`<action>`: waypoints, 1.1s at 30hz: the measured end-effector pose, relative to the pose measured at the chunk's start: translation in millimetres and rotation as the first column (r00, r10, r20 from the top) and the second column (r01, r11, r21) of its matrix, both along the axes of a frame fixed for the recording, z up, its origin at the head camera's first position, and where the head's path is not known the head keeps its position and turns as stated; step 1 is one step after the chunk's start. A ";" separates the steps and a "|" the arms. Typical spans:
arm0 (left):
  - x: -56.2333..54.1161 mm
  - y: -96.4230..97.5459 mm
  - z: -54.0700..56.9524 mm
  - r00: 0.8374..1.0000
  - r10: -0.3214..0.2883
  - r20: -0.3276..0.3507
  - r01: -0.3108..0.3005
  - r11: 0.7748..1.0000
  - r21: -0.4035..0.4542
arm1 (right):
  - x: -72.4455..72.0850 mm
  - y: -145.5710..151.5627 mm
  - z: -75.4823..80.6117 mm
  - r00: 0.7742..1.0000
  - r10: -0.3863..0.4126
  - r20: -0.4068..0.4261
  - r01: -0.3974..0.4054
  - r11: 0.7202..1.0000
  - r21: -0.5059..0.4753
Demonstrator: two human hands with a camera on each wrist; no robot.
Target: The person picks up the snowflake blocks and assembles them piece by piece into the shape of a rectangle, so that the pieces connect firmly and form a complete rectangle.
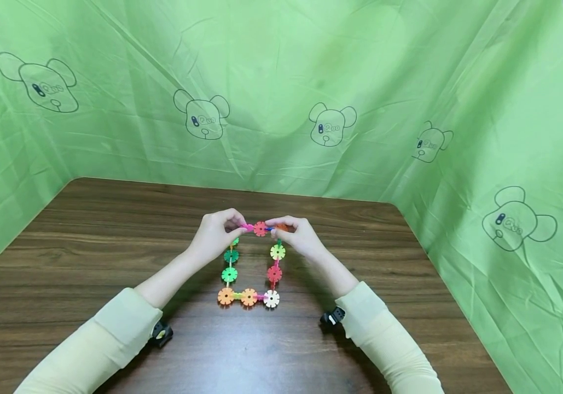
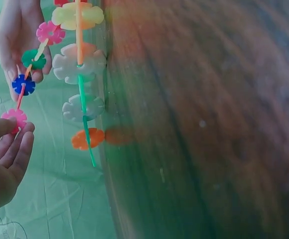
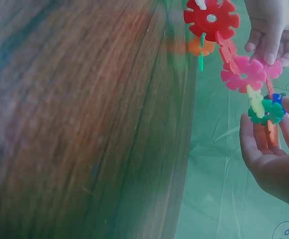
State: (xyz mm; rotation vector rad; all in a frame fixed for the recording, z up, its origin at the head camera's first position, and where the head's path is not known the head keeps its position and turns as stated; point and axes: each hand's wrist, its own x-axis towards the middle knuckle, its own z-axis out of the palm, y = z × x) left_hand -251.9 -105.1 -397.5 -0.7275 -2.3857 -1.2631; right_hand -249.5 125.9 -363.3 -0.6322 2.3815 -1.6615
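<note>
Notched snowflake discs in many colours are linked into a rectangular frame over the table. My left hand is at its far left corner and pinches a pink snowflake disc between thumb and fingers. At the far right corner my right hand grips the chain, thumb on a blue snowflake disc and fingers around a green one. Between the hands sits a red disc. Green discs run down the left side; a white disc forms the near right corner. Fingers partly hide an orange disc.
The dark wood-grain table extends around the frame on all sides. Green cloth printed with bear heads hangs behind and at both sides. Black wrist cameras sit at both pale sleeve cuffs.
</note>
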 end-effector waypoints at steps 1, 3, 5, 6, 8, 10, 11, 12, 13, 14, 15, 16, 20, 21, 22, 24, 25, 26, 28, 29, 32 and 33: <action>0.2 0.5 0.1 1.000 0.000 -0.002 0.000 1.000 -0.001 | -0.8 -0.1 -1.4 1.000 -0.001 -0.002 0.001 1.000 -0.002; 0.4 1.5 0.4 1.000 -0.001 -0.005 0.001 1.000 -0.002 | -5.3 0.4 -7.9 1.000 -0.004 -0.003 0.004 1.000 -0.009; 0.2 2.3 0.2 1.000 -0.002 -0.003 0.002 1.000 -0.004 | -9.8 1.3 -15.2 1.000 -0.008 -0.006 0.008 1.000 -0.009; -0.1 2.7 -0.2 1.000 -0.002 -0.001 0.002 1.000 -0.007 | -11.8 1.6 -18.5 1.000 -0.007 -0.008 0.007 1.000 -0.011; -0.4 3.5 -0.6 1.000 -0.001 -0.001 0.001 1.000 -0.011 | -15.8 2.4 -25.3 0.999 -0.001 -0.033 0.001 1.000 -0.001; -0.5 4.3 -0.6 1.000 -0.002 -0.007 0.002 1.000 -0.010 | -16.8 2.0 -27.9 0.995 0.004 -0.103 0.000 0.999 0.042; -0.6 4.7 -0.6 1.000 -0.001 -0.011 0.001 1.000 -0.010 | -17.1 1.4 -28.8 0.989 0.008 -0.145 0.002 0.998 0.069; -0.6 5.0 -0.5 1.000 0.000 -0.016 0.000 1.000 -0.008 | -17.0 0.4 -29.2 0.982 0.011 -0.190 0.007 0.995 0.095; -0.5 5.3 -0.3 1.000 0.001 -0.022 -0.001 1.000 -0.005 | -17.1 -0.6 -29.7 0.971 0.013 -0.238 0.018 0.992 0.125; -0.7 5.6 -0.2 1.000 0.002 -0.027 -0.002 1.000 -0.001 | -17.2 -1.7 -30.2 0.958 0.012 -0.286 0.034 0.987 0.155; -0.6 5.8 0.0 1.000 0.001 -0.031 -0.001 1.000 0.004 | -17.4 -3.0 -30.8 0.946 0.013 -0.325 0.048 0.983 0.177; -0.6 5.9 0.1 0.999 0.000 -0.034 0.000 1.000 0.007 | -17.5 -4.3 -31.2 0.934 0.013 -0.358 0.060 0.979 0.194; -1.3 5.9 -0.7 0.999 -0.005 -0.033 0.005 1.000 0.013 | -18.2 -8.8 -32.4 0.882 0.020 -0.471 0.102 0.968 0.231; -1.5 5.8 -1.0 0.999 -0.006 -0.032 0.006 1.000 0.012 | -18.3 -9.8 -32.3 0.871 0.021 -0.490 0.108 0.966 0.234; -1.6 5.8 -1.3 1.000 -0.008 -0.030 0.009 1.000 0.012 | -18.4 -10.5 -32.2 0.862 0.021 -0.506 0.115 0.965 0.236; -1.6 5.6 -1.5 0.999 -0.009 -0.032 0.009 1.000 0.009 | -18.6 -11.5 -31.9 0.849 0.023 -0.528 0.127 0.961 0.247; -1.6 5.5 -1.5 0.999 -0.010 -0.033 0.010 1.000 0.009 | -18.5 -11.8 -31.4 0.845 0.024 -0.534 0.131 0.959 0.251; -1.6 5.6 -1.5 0.999 -0.009 -0.035 0.010 1.000 0.008 | -18.5 -11.8 -31.1 0.842 0.024 -0.538 0.136 0.957 0.255; -1.6 5.6 -1.6 0.999 -0.009 -0.036 0.010 1.000 0.008 | -18.2 -11.9 -30.4 0.835 0.031 -0.549 0.140 0.953 0.267; -1.5 5.7 -1.8 0.999 -0.007 -0.037 0.007 1.000 0.006 | -18.0 -11.8 -30.1 0.832 0.036 -0.554 0.142 0.951 0.276; -1.4 5.6 -2.2 0.999 -0.006 -0.033 0.006 1.000 0.006 | -17.9 -11.3 -30.2 0.828 0.059 -0.558 0.126 0.950 0.287; -1.4 5.5 -2.5 0.999 -0.006 -0.031 0.006 1.000 0.007 | -18.1 -11.2 -30.4 0.827 0.069 -0.558 0.116 0.951 0.288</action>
